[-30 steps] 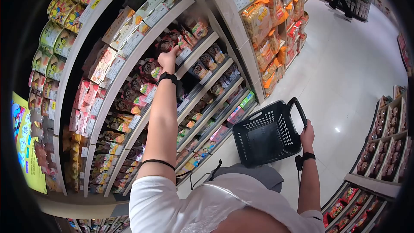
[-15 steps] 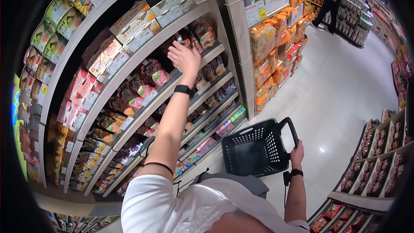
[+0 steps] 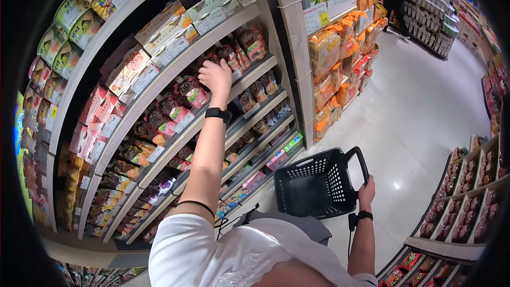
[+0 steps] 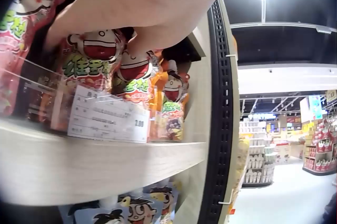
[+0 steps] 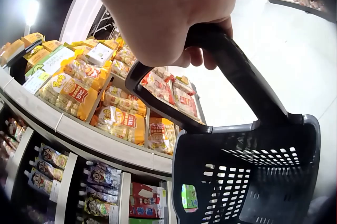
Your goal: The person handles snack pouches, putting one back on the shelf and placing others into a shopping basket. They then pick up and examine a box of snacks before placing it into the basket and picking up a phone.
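Observation:
My left hand (image 3: pixel 216 77) reaches into a shelf of cartoon-face pouches. In the left wrist view that hand (image 4: pixel 142 8) covers the top of a red pouch (image 4: pixel 92 63), fingers down one side and thumb at the other; the fingertips are partly hidden. Another pouch (image 4: pixel 134 77) stands right beside it, behind a price label (image 4: pixel 108 116). My right hand (image 3: pixel 366 193) grips the handle of a black basket (image 3: pixel 313 183). The right wrist view shows this hand (image 5: pixel 168 19) curled round the handle (image 5: pixel 239 71), and the visible basket interior holds nothing.
Boxed cups (image 3: pixel 127 72) line the shelf left of the pouches. Orange snack bags (image 3: pixel 325 50) fill an end display beyond the shelf post. A person in dark clothes (image 3: pixel 394 0) stands far up the aisle. More shelves (image 3: pixel 467 186) are at the right.
My left hand has drawn slightly left and down from the pouches near the shelf's end, its spread fingers now bent. The right hand and basket have barely moved since half a second ago.

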`<state>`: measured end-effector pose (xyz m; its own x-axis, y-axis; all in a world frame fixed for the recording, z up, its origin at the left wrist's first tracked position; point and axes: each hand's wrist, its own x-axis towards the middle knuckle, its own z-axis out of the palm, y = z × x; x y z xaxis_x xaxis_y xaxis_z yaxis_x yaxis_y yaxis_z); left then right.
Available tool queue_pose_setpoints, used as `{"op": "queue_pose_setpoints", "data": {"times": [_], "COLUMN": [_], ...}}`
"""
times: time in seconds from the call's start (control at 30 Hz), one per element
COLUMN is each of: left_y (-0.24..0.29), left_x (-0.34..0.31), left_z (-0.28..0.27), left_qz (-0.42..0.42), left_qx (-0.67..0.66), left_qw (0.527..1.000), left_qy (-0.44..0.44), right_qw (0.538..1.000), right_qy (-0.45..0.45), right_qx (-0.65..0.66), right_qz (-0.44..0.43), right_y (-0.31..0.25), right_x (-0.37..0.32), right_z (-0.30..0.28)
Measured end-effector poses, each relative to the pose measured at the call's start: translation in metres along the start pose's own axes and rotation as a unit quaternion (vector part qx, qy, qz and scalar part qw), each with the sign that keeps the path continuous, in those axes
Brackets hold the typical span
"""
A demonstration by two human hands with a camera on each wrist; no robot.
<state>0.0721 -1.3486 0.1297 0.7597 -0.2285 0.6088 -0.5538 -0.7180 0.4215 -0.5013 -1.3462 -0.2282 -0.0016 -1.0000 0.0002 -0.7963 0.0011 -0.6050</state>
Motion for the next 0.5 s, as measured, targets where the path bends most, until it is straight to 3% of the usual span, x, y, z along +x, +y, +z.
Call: {"op": "queue_pose_setpoints", "data": {"times": [0.03, 0.13, 0.23, 0.27, 0.3, 0.37, 0.43, 0.5], "left_y": [0.004, 0.026, 0.034, 0.043, 0.051, 0.069, 0.079, 0.08], "left_x": [-0.008, -0.018, 0.0, 0.004, 0.006, 0.011, 0.027, 0.052], "left_z": [-0.001, -0.018, 0.002, 0.004, 0.004, 0.001, 0.005, 0.016], "left_qz": [0.06, 0.232, 0.425, 0.449, 0.451, 0.295, 0.258, 0.192], "left_qx": [0.007, 0.032, -0.002, 0.003, 0.003, 0.118, 0.164, 0.175], "left_qw": [0.994, 0.966, 0.894, 0.88, 0.879, 0.948, 0.952, 0.943], "left_qy": [0.087, 0.109, 0.142, 0.157, 0.156, 0.006, -0.025, -0.207], "right_qw": [1.0, 1.0, 1.0, 1.0, 1.0, 1.0, 1.0, 1.0], "right_qy": [0.001, 0.008, 0.008, 0.007, 0.007, 0.007, 0.008, 0.006], "right_qx": [0.0, -0.008, -0.005, -0.005, -0.006, -0.002, 0.002, 0.002], "right_qz": [0.0, -0.006, -0.023, -0.018, -0.012, -0.012, -0.012, -0.008], "right_y": [0.0, 0.007, 0.006, 0.006, 0.005, 0.004, 0.005, 0.007], "right_x": [0.002, 0.0, 0.001, 0.001, 0.001, 0.001, 0.002, 0.001], "right_z": [0.002, 0.003, 0.004, 0.004, 0.003, 0.002, 0.001, 0.002]}}
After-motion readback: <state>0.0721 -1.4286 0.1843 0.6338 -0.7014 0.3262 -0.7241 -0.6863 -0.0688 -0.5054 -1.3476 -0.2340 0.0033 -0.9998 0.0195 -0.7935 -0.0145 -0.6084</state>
